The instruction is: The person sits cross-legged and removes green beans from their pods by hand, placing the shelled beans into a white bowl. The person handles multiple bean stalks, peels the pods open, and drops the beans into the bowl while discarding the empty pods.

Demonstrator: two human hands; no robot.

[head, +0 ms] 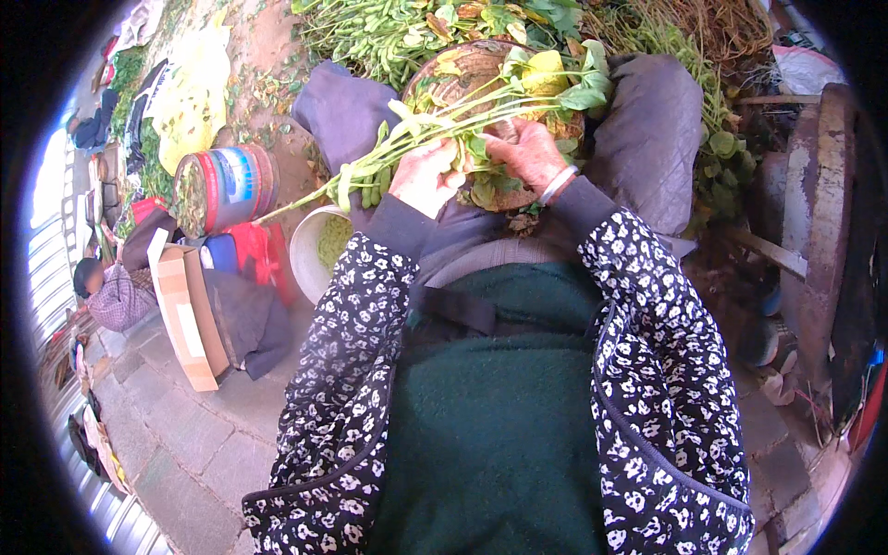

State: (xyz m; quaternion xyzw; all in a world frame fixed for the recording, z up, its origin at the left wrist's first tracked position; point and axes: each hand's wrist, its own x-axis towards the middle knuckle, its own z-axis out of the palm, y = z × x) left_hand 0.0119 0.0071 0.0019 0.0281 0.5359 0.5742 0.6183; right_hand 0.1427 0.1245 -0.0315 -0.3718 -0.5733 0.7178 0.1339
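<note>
Soybean stalks (326, 186) with green pods, leaves and one yellow leaf lie slanted across my lap. My left hand (424, 179) grips them near the middle, thumb and fingers closed. Close beside it, my right hand (531, 154) pinches at a leafy part of the same plant; its fingertips are partly hidden by leaves. Beneath both hands a round woven tray (451, 68) rests between my knees, scattered with leaves. Just left of my left forearm stands a white bucket (302, 258) holding pale green beans (336, 241).
Soybean plants (388, 41) are heaped beyond the tray. To the left are a printed metal drum (239, 184), a red bag (260, 253) and a cardboard box (191, 319) with dark cloth. A rusty metal frame (822, 243) stands at right. Another person (121, 298) sits far left.
</note>
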